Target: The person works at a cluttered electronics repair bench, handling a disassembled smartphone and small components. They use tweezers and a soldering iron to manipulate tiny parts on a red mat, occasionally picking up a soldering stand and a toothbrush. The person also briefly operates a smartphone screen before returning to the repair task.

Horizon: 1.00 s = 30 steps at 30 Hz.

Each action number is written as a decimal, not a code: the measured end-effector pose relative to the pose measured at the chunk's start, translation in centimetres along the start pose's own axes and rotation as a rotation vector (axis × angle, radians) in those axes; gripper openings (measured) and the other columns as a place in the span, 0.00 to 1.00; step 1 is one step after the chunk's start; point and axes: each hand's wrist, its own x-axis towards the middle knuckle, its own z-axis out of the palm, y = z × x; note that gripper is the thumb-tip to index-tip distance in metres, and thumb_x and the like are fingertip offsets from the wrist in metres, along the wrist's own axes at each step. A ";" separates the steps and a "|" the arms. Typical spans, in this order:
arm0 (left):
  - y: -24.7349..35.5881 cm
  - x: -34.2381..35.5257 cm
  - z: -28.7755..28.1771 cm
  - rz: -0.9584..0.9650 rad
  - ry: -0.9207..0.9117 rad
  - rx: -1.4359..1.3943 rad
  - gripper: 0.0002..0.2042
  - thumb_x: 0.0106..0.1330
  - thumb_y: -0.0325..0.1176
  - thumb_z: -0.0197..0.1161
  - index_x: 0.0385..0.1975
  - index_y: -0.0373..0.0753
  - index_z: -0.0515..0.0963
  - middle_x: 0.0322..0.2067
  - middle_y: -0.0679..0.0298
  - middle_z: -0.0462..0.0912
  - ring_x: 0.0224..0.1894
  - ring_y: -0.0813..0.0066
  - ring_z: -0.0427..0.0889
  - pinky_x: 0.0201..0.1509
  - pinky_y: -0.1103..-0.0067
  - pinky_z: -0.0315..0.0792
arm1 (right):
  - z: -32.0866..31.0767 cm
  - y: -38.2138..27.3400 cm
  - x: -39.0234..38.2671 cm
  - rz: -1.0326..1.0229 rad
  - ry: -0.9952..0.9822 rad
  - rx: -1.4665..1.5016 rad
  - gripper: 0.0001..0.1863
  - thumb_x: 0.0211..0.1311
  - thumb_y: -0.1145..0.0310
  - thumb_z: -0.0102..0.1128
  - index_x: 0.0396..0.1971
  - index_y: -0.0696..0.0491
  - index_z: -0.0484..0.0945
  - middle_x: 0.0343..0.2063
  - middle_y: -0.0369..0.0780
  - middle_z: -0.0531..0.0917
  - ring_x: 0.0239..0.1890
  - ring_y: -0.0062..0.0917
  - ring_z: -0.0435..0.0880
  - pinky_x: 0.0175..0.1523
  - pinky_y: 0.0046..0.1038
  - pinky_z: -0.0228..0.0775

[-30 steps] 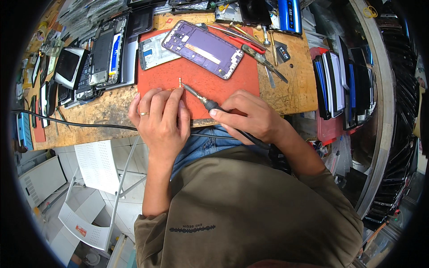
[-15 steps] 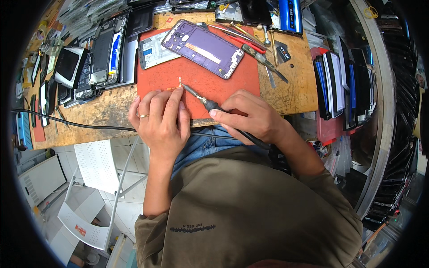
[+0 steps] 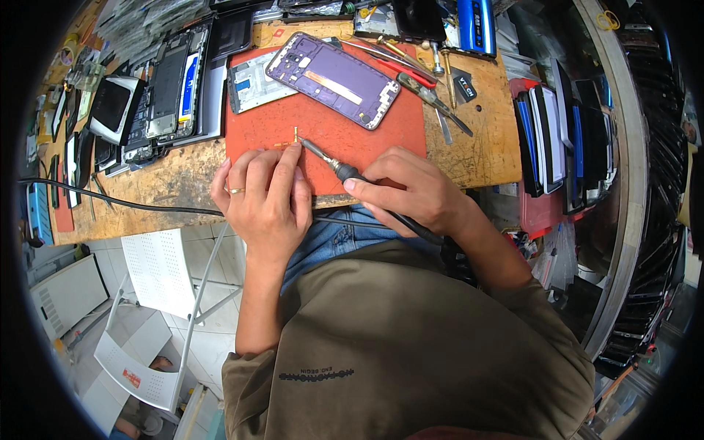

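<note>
My right hand [image 3: 418, 192] grips the dark handle of a soldering iron [image 3: 342, 169] like a pen. The iron's metal tip points up and left, at or very near a small gold-coloured flex cable [image 3: 295, 133]. That thin piece lies on the red-orange mat [image 3: 352, 147]. With fingers bent and pressed down, my left hand [image 3: 265, 192] holds the cable's near end against the mat; the fingertips partly cover it. The index fingertip is right beside the iron's tip. Whether tip and cable touch is too small to tell. Beyond them lies a purple phone frame [image 3: 334, 92], tilted across the mat.
A silver phone plate [image 3: 260, 82] sits partly under the purple frame. Red-handled pliers [image 3: 411, 72], tweezers and screwdrivers lie at the back right. Opened phones [image 3: 172, 88] crowd the left. A black cable [image 3: 147, 208] runs along the bench's front edge. A white folding chair [image 3: 158, 271] stands lower left.
</note>
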 end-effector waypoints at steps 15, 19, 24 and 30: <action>0.0 0.0 0.0 -0.001 0.004 -0.006 0.16 0.62 0.35 0.69 0.51 0.50 0.91 0.45 0.72 0.86 0.54 0.70 0.84 0.74 0.62 0.60 | 0.1 -0.1 0.0 0.008 -0.002 -0.006 0.22 0.57 0.80 0.77 0.54 0.55 0.89 0.38 0.39 0.83 0.37 0.33 0.85 0.40 0.34 0.77; -0.1 0.0 0.0 -0.010 0.013 -0.013 0.16 0.62 0.35 0.69 0.50 0.49 0.91 0.45 0.71 0.86 0.52 0.70 0.84 0.73 0.63 0.61 | -0.1 0.0 0.0 0.000 -0.023 -0.009 0.23 0.57 0.81 0.77 0.54 0.55 0.88 0.37 0.39 0.84 0.37 0.33 0.85 0.40 0.34 0.77; -0.1 -0.1 0.0 -0.013 0.013 -0.015 0.16 0.63 0.35 0.69 0.50 0.49 0.91 0.45 0.71 0.86 0.52 0.69 0.85 0.74 0.62 0.61 | 0.1 0.0 -0.1 0.020 -0.002 -0.015 0.23 0.57 0.82 0.76 0.54 0.55 0.88 0.37 0.39 0.84 0.37 0.33 0.85 0.40 0.34 0.78; 0.0 -0.1 0.1 -0.014 0.014 -0.021 0.15 0.63 0.34 0.69 0.50 0.48 0.91 0.45 0.70 0.86 0.53 0.69 0.85 0.74 0.63 0.60 | 0.2 0.0 -0.1 0.022 -0.002 -0.017 0.23 0.57 0.77 0.77 0.54 0.52 0.88 0.38 0.39 0.80 0.38 0.33 0.82 0.42 0.34 0.76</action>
